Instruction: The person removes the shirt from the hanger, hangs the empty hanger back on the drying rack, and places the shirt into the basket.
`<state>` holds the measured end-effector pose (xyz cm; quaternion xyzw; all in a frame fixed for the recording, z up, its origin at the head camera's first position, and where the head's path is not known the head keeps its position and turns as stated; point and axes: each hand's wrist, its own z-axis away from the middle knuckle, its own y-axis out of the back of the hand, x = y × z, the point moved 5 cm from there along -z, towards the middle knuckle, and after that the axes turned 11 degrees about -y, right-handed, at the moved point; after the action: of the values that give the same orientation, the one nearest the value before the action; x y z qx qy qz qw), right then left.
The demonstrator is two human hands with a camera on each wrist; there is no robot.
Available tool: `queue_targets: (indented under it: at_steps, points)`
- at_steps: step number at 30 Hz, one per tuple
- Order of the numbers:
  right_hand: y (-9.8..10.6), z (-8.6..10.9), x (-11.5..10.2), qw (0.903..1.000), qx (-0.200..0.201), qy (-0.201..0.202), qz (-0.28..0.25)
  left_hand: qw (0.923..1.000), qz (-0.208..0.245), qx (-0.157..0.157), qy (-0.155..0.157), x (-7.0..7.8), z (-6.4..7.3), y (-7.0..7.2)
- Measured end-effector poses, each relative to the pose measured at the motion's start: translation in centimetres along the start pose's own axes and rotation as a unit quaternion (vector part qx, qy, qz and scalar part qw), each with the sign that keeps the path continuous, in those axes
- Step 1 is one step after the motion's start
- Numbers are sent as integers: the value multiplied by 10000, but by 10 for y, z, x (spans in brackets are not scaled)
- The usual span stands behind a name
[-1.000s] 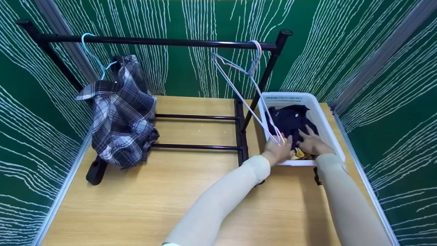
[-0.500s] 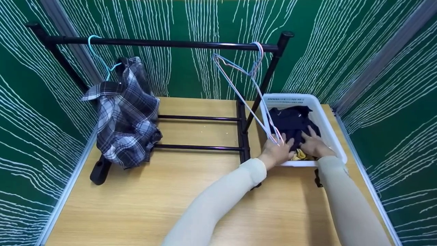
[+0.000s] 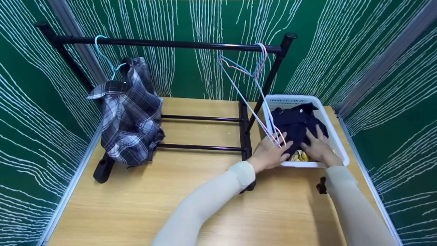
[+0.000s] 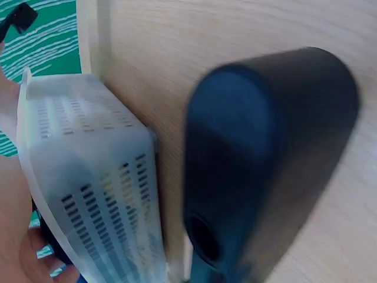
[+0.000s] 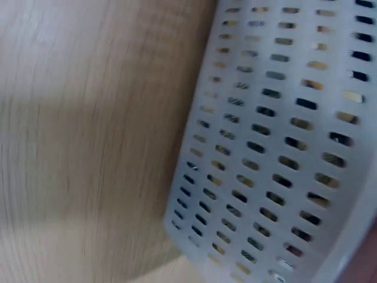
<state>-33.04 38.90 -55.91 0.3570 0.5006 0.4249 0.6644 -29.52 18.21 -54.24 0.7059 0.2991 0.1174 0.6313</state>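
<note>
A dark navy garment (image 3: 290,118) lies bunched in a white plastic basket (image 3: 343,155) at the right. My left hand (image 3: 269,152) is at the basket's near left, fingers spread against the garment. Two thin hangers (image 3: 239,89), one pink and one blue, overlap that hand in the head view. On the garment's right part my right hand (image 3: 319,147) rests with its fingers spread. Yellow patterned cloth (image 3: 300,156) shows between the hands. The left wrist view shows part of my left hand (image 4: 15,230) beside the basket rim; the right wrist view mostly shows the basket's slotted wall (image 5: 265,141).
A black clothes rack (image 3: 191,44) stands on the wooden table (image 3: 143,201). At its left a plaid shirt (image 3: 131,116) hangs on a turquoise hanger (image 3: 104,54). The rack's black foot (image 4: 265,147) looms close in the left wrist view. Green walls with white lines surround the table.
The head view has shifted slightly, so the rack sits further right. The navy garment is bunched differently, its upper edge raised. My left hand has drawn back slightly toward me.
</note>
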Motion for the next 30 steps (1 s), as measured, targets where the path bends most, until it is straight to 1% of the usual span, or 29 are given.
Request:
queue_targets:
  at_steps: [1,3,7,10,12,15,18,21,25,28,30]
  points:
    - [2,3,-2,9999,73,70,-71,10000,52,63,-48,-3,5,0]
    - [6,9,-7,9992,231,233,-210,9997,225,73,-101,-11,16,0]
    - [16,30,-23,9951,609,473,-624,9978,611,-227,-122,-32,41,-1]
    - [23,50,-36,9871,996,758,-997,9957,865,-325,-115,-52,65,0]
    - [26,63,-44,9817,1180,929,-1173,9938,1077,-271,-44,-67,82,4]
    - [29,81,-55,9742,1407,1116,-1367,9889,1473,-132,166,-90,109,12]
    - [29,97,-65,9705,1517,1110,-1512,9856,1652,46,355,-112,133,23]
    - [27,111,-74,9670,1616,1081,-1648,9872,1526,270,382,-134,154,38]
    - [23,124,-86,9629,1701,1025,-1830,9889,1296,470,556,-163,178,65]
    - [20,132,-95,9613,1708,960,-1935,9857,1322,623,838,-184,197,89]
    - [17,136,-99,9609,1689,926,-1990,9821,1374,800,1005,-198,210,104]
